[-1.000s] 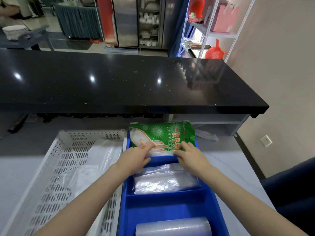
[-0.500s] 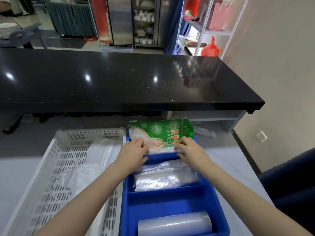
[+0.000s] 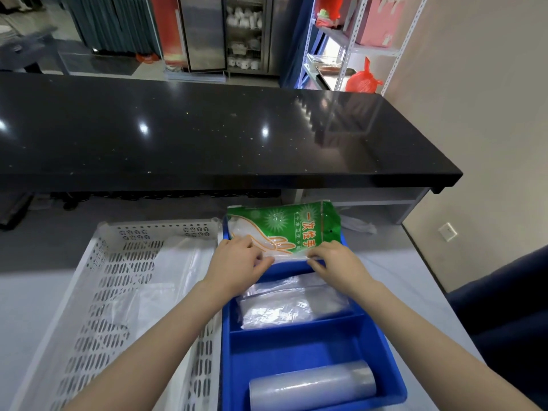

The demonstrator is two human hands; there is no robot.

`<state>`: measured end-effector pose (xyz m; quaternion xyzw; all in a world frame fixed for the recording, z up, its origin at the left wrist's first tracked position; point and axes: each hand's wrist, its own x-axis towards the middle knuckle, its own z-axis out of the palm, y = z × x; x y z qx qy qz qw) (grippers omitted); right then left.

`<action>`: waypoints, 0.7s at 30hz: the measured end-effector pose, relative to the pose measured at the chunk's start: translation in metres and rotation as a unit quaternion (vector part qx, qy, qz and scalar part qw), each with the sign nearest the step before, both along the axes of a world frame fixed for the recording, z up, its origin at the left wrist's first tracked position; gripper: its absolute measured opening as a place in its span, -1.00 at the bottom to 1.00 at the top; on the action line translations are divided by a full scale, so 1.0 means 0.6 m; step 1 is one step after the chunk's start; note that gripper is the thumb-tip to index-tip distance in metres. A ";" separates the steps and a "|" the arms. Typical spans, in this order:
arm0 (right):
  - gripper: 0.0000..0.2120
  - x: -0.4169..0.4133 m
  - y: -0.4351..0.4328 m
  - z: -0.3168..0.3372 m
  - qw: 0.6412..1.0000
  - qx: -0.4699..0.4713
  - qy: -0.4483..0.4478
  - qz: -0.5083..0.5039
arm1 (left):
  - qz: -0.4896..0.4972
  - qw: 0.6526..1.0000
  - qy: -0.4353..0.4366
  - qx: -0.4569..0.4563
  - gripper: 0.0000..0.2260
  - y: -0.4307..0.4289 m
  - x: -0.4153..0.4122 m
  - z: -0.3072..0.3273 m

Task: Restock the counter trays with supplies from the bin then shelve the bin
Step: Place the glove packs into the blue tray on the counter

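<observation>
Head view: a person is standing at a pale desk (image 3: 394,271), both hands working at the far end of a blue tray (image 3: 299,348) in the centre of the frame.
Packet position: a green glove packet (image 3: 284,229) is resting over the tray's far compartment, its top edge leaning past the far rim.
Left hand (image 3: 237,262): fingers are curling down onto the packet's lower left corner, pinching or pressing it; which of the two cannot be told.
Right hand (image 3: 335,262): fingertips are closing on the lower right edge, thumb tucked beneath.
Handling: the packet is looking light, soft and slippery, a film pouch that will likely sag, so holding both lower corners suits it.
Long axis: running left to right across the frame, printed face up and tilted toward the camera.
Other stock: clear plastic bags (image 3: 293,304) are lying in the middle compartment; a film roll (image 3: 311,387) is lying crosswise in the nearest.
Bin: a white perforated bin (image 3: 98,307) is sitting just beside the tray at lower left, holding thin clear plastic.
</observation>
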<state>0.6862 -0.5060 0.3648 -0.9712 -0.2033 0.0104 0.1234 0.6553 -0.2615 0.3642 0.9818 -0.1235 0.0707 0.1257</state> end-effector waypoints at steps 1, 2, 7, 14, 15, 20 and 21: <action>-0.79 -0.002 -0.002 0.001 1.000 0.008 -0.005 -0.001 | -0.001 1.000 -0.015 -0.020 -0.67 -0.004 -0.001 0.002; -0.79 -0.002 -0.002 0.002 1.000 0.017 -0.004 -0.003 | -0.009 0.999 -0.017 -0.038 -0.72 -0.009 -0.002 0.004; -0.77 -0.005 0.003 0.009 0.998 0.056 0.012 0.017 | -0.032 0.997 0.029 -0.070 -0.89 -0.039 -0.003 0.003; -0.81 0.010 0.003 0.001 0.996 0.011 0.036 0.087 | 0.008 0.994 0.052 -0.092 -0.95 -0.036 0.004 -0.003; -0.80 0.011 0.002 0.001 0.995 0.012 0.038 0.090 | 0.010 0.994 0.058 -0.094 -0.96 -0.035 0.005 -0.003; -0.81 0.015 -0.004 0.000 0.992 -0.004 0.041 0.119 | 0.002 0.992 0.063 -0.105 -0.92 -0.037 0.006 0.002; -0.80 0.017 -0.004 0.001 0.992 -0.003 0.045 0.121 | 0.000 0.992 0.063 -0.106 -0.91 -0.037 0.006 0.003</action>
